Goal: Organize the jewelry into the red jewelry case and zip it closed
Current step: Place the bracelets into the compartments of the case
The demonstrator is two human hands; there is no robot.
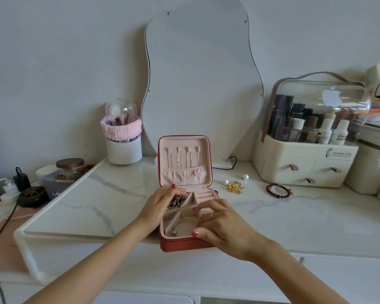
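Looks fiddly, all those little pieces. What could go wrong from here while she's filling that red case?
1. The dark beaded piece under the left hand heaps above its compartment; it might spill or jam the zip.
2. The pearls, gold earrings and red bead bracelet lie loose on the table; a pearl could roll off.
3. The red case sits near the table's front edge, so the right hand could nudge it off.

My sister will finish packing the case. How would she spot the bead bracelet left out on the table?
Right of the open red jewelry case, before the cream drawer organizer, lies a dark red bead bracelet. Unlike the nearby gold pieces and white pearls, it forms a ring.
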